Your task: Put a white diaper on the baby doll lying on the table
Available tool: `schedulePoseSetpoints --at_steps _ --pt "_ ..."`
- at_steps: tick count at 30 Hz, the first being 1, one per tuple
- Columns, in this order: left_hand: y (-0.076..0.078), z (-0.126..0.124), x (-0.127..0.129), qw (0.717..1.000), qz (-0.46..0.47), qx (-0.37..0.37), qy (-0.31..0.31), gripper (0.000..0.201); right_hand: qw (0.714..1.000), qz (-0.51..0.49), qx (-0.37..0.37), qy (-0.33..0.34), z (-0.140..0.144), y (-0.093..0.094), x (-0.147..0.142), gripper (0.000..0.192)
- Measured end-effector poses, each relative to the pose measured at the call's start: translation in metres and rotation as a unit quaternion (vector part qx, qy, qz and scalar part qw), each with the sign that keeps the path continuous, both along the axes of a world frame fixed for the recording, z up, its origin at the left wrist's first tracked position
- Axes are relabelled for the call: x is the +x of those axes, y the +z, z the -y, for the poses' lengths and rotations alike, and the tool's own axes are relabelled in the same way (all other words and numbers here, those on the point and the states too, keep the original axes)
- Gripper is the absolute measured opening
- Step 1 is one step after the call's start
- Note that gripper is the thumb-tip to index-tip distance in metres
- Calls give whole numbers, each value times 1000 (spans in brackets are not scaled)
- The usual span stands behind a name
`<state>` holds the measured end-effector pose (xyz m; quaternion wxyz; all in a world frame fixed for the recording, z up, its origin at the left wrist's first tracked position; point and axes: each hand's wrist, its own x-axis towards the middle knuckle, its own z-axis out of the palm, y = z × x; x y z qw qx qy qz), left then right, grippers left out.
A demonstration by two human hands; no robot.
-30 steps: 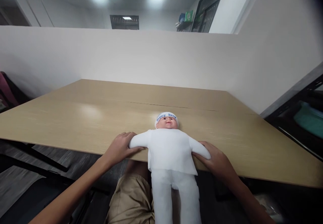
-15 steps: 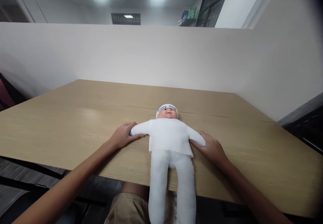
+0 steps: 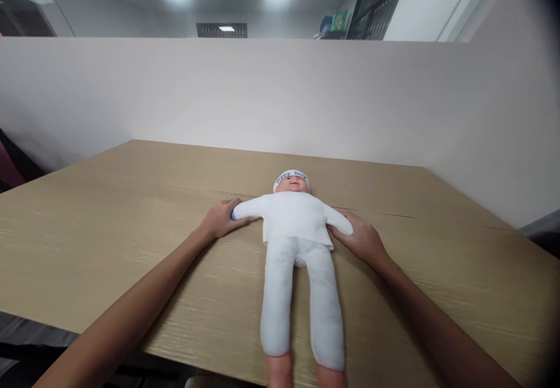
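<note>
A baby doll lies on its back on the wooden table, head away from me and legs toward me. It wears a white top, white trousers and a white headband with blue lettering. My left hand is closed around the end of the doll's arm on the left, where a bit of blue shows at the cuff. Around the other sleeve end, my right hand is closed too, thumb beneath the arm. The doll's bare lower legs run out of the bottom of the view.
Behind the table stands a pale wall with glass above it. A thin seam crosses the tabletop behind the doll. At the far left edge is a dark and pink object. The table's front edge shows at lower left.
Both hands have moved the doll farther onto the table, away from me. Its lower legs now show below the trousers, and the view has shifted slightly.
</note>
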<state>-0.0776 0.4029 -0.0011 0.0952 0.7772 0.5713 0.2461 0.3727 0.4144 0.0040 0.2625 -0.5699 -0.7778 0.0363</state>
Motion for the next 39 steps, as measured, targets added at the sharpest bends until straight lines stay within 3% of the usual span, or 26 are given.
schedulePoseSetpoints --at_steps 9,15,21,30,34,39 --pt "-11 -67 2 992 -15 107 58 64 998 -17 59 7 -60 -7 1 44" --pt "-20 -78 -2 994 -6 103 45 63 997 0 79 7 -69 -12 7 38" --pt "-25 -83 -6 993 1 100 60 69 998 -14 58 8 -72 -14 9 49" --pt "-19 -71 -9 993 4 107 53 67 999 -26 45 -14 -59 -15 6 57" --pt "-20 -55 -13 993 4 101 56 60 997 -28 66 -23 -47 -23 13 59" --pt "-25 -24 -14 989 15 125 81 45 992 -33 114 -29 -31 -28 23 47"
